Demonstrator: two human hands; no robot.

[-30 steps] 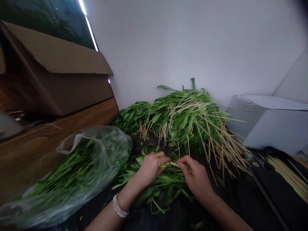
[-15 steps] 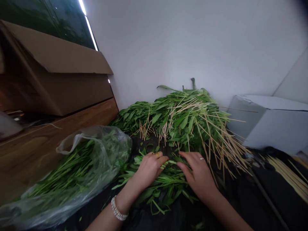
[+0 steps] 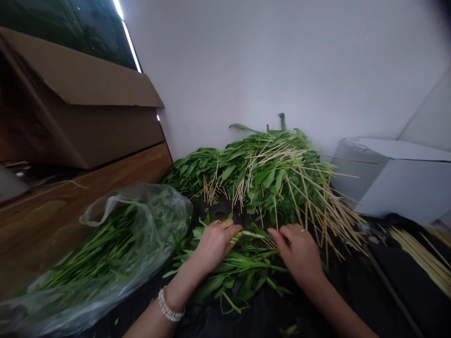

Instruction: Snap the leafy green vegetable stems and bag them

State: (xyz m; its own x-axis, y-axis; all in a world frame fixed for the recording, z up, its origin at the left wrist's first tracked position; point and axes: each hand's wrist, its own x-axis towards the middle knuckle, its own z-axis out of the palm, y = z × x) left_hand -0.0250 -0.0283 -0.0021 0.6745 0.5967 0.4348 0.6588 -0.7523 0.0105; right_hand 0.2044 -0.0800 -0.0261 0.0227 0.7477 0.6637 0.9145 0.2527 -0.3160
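Leafy green stems (image 3: 253, 234) run out from my left hand (image 3: 215, 241), whose fingers are closed round them. To its right, my right hand (image 3: 298, 246) is closed, thumb and forefinger pinched together. Thin pale bamboo skewers (image 3: 270, 241) reach toward that pinch, and the fingers partly hide their ends. Beneath both hands lies a loose heap of long-leaved greens (image 3: 243, 272) on a black sheet (image 3: 253, 319). Just beyond is a large pile of skewered greens (image 3: 239, 164), its bare sticks (image 3: 327, 211) fanning toward the right.
A clear plastic bag (image 3: 155, 234) of greens lies at the left, beside a wooden surface (image 3: 141, 169) bearing an open cardboard box (image 3: 105, 131). At the right stand a white box (image 3: 394, 183) and a bundle of loose skewers (image 3: 419, 253). A white wall (image 3: 246, 61) rises behind.
My right hand has drawn to the right, away from the left hand, and its fingers have curled in. More stem shows between the hands. My left hand has shifted slightly left, still gripping the stems.
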